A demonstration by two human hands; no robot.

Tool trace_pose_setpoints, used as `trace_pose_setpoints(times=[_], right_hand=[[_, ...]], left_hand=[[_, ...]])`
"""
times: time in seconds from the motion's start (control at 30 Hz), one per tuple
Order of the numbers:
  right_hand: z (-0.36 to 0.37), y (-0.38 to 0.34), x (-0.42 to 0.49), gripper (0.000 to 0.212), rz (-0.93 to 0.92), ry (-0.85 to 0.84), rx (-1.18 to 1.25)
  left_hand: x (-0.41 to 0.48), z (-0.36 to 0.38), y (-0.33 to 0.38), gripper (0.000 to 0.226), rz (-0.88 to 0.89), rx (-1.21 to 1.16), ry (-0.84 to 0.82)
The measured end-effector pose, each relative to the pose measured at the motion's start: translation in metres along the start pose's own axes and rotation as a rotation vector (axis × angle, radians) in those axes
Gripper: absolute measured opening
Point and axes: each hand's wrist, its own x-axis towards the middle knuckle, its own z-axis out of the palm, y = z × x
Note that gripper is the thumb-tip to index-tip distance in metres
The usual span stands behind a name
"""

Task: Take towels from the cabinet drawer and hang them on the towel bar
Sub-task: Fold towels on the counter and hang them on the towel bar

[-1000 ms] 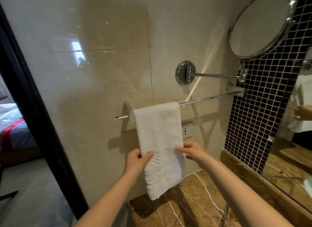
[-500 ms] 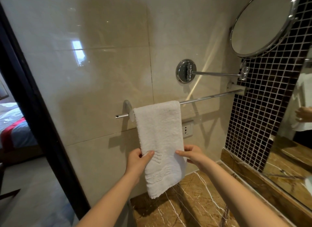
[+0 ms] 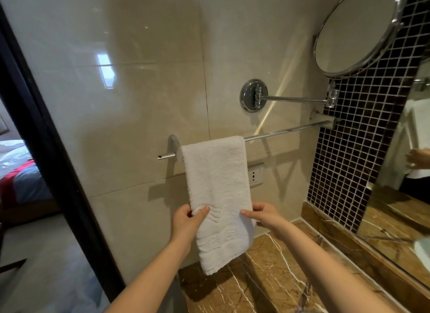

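Note:
A white towel (image 3: 217, 184) hangs folded over the left end of a chrome towel bar (image 3: 286, 132) fixed to the beige tiled wall. My left hand (image 3: 188, 222) pinches the towel's left edge, thumb on the front. On the opposite edge, at about the same height, my right hand (image 3: 264, 215) holds the cloth with its thumb across the front. The towel's lower end dangles just above the marble counter. The cabinet drawer is out of view.
A round swing-arm mirror (image 3: 356, 28) juts from the wall above the bar's right end. A wall socket (image 3: 254, 175) sits behind the towel. Brown marble counter (image 3: 267, 277) lies below, dark mosaic tiles (image 3: 353, 149) and a large mirror to the right, a black door frame (image 3: 46, 149) to the left.
Both hands keep their hold on the towel's edges. The view has shifted slightly; the towel and bar look unchanged.

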Motion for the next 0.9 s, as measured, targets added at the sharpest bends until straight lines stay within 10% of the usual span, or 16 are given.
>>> trace_pose_setpoints(times=[0.9], right_hand=[[0.0, 0.033, -0.037, 0.017, 0.018, -0.001, -0.066]], left_hand=[[-0.038, -0.008, -0.057, 0.022, -0.204, 0.056, -0.154]])
